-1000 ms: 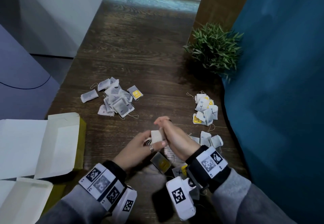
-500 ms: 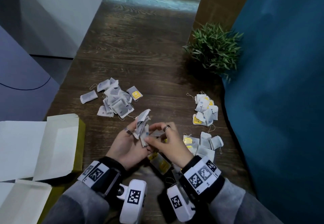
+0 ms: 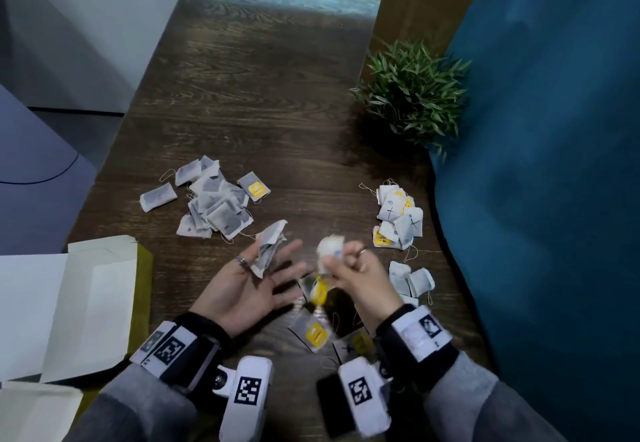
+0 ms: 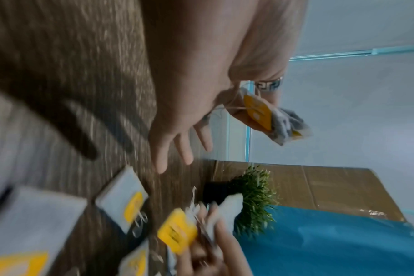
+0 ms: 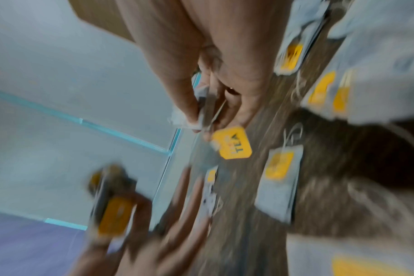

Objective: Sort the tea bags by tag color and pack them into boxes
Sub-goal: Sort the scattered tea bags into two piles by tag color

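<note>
Hands point(image 3: 298, 279) parted, apparently each holding bags.

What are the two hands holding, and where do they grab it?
The left hand pinches tea bags by their lower ends between two fingers. The right hand grips one tea bag round its pouch; its yellow tag dangles.

Left hand point(image 3: 247, 289) palm up over the table, fingers spread and mostly straight; thumb and forefinger pinch a small bunch of tea bags point(image 3: 269, 246). Ring on one finger. Right hand point(image 3: 356, 273) raised beside it, fingers curled, gripping one tea bag point(image 3: 330, 249). Both forearms in grey sleeves.
</note>
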A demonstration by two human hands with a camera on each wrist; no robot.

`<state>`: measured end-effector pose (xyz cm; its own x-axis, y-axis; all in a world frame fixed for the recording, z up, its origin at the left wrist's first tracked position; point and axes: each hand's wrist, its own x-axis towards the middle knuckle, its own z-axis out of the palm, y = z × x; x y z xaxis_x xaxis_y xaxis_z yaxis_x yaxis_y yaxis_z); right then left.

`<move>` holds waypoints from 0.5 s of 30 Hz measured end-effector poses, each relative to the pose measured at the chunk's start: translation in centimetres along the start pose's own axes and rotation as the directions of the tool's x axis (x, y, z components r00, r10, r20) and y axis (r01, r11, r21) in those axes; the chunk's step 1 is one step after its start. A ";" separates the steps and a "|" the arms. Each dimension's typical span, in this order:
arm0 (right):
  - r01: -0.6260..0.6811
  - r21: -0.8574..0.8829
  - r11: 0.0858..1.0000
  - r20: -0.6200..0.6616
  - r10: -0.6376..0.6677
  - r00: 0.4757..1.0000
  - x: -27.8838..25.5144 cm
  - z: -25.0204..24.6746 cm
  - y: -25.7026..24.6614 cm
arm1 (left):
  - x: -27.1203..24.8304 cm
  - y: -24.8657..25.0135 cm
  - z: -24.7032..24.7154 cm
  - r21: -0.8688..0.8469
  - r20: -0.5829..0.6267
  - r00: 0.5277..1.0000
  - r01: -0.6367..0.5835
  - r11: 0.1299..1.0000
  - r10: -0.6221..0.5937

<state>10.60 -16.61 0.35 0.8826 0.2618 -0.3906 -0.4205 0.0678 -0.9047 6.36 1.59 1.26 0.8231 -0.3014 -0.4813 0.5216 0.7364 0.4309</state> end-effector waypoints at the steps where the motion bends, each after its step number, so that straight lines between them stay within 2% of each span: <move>1: 0.007 0.050 0.999 -0.058 -0.004 0.998 0.6 -1.1 -0.5 | 0.1 0.4 -0.3 0.045 -0.048 0.998 -0.036 0.998 0.038; 3: -0.014 0.015 1.000 -0.101 0.015 0.995 1.5 -3.1 -1.6 | 0.4 1.0 -1.3 0.105 -0.136 0.986 -0.084 0.991 0.098; 6: -0.147 -0.152 0.977 -0.015 0.146 0.989 2.4 -3.9 -2.0 | 0.7 1.3 -2.3 0.102 -0.250 0.960 -0.104 0.989 0.127; 8: -0.215 -0.311 0.926 0.048 0.241 0.969 3.0 -3.2 -1.3 | 0.6 1.2 -2.2 0.112 -0.302 0.942 -0.115 0.987 0.144; 10: -0.146 -0.531 0.835 0.111 0.240 0.965 3.6 -2.1 -0.3 | 0.4 1.1 -2.1 0.137 -0.326 0.933 -0.114 0.984 0.154; 11: -0.068 -0.637 0.768 0.157 0.216 0.964 3.8 -1.6 0.2 | 0.2 1.1 -2.0 0.150 -0.321 0.933 -0.119 0.982 0.162; 12: 0.028 -0.761 0.648 0.201 0.195 0.960 4.1 -1.3 0.8 | 0.0 1.0 -2.1 0.164 -0.312 0.933 -0.131 0.978 0.177; 14: 0.169 -0.937 0.306 0.227 0.164 0.960 4.2 -1.0 1.2 | -0.3 1.0 -2.1 0.221 -0.304 0.928 -0.152 0.963 0.217; 15: 0.186 -0.959 0.212 0.223 0.162 0.961 4.3 -1.0 1.2 | -0.4 0.9 -2.1 0.263 -0.304 0.925 -0.149 0.953 0.228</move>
<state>14.07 -16.38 -2.59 0.7336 0.4769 -0.4841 0.2772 -0.8604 -0.4275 6.01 3.71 0.26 0.8125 0.0733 -0.5784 0.4335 0.5874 0.6834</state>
